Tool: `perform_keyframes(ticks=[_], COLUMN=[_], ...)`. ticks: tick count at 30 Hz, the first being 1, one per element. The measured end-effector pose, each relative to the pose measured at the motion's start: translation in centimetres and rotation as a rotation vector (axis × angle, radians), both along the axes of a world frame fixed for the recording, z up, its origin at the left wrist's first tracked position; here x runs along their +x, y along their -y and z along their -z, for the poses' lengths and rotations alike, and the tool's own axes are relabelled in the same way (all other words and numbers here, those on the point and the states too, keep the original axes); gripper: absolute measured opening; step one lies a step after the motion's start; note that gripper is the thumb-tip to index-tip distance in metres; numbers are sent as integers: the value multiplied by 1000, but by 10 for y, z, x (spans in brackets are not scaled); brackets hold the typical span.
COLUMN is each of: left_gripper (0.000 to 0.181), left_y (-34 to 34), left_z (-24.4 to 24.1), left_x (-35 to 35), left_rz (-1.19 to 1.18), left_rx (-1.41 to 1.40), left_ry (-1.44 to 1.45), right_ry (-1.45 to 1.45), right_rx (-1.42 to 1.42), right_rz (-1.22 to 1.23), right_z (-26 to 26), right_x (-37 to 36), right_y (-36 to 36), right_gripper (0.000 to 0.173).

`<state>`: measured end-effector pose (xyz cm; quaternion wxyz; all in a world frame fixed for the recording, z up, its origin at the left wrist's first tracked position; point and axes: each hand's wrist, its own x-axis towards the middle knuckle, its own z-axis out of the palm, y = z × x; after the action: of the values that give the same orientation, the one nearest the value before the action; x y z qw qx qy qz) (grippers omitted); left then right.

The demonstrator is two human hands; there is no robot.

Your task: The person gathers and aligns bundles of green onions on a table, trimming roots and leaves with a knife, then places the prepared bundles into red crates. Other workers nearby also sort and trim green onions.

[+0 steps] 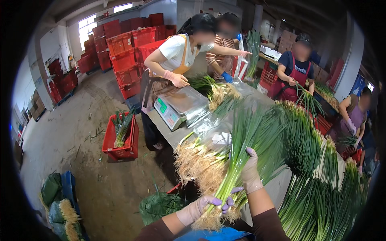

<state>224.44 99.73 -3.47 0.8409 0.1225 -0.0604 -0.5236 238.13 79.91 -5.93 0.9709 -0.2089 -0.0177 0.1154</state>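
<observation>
A bunch of green onions [232,171] is held at a slant before me, roots low and leaves up and away. My left hand [202,205], in a pale glove with purple fingertips, closes around the stems just above the roots. Higher up, my right hand [251,173], gloved alike, grips the stems with its thumb in front; its other fingers are mostly hidden behind them. More green onions with tangled, straw-coloured roots [199,165] lie on the table to the left of the bunch. Clear plastic film [218,137] lies by their stems.
A digital scale [181,105] sits at the table's left edge, a person in an apron [181,57] beside it. Rows of green onions [304,141] cover the right side. A red crate [120,135] with green onions stands on the floor. Other people work across the table.
</observation>
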Motion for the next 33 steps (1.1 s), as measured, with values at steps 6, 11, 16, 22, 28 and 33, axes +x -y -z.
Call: perform_keyframes(ticks=[6, 11, 16, 22, 28, 33], left_gripper=[106, 97, 99, 98, 95, 94], left_y=[-20, -39, -42, -50, -43, -36], left_z=[18, 20, -6, -3, 22, 33], left_x=[6, 8, 11, 20, 33, 25], left_rz=[-29, -24, -85, -6, 158, 165], left_rx=[90, 179, 296, 369, 461, 439], left_ry=[84, 177, 261, 367, 544, 564], right_ry=[-135, -140, -115, -62, -115, -158], right_rx=[178, 210, 158, -17, -65, 24], right_rz=[-82, -51, -216, -153, -171, -155], right_z=[15, 18, 1, -26, -4, 17], right_x=[1, -18, -45, -53, -46, -47], right_y=[0, -8, -22, -37, -36, -25], right_gripper=[49, 72, 81, 60, 54, 41])
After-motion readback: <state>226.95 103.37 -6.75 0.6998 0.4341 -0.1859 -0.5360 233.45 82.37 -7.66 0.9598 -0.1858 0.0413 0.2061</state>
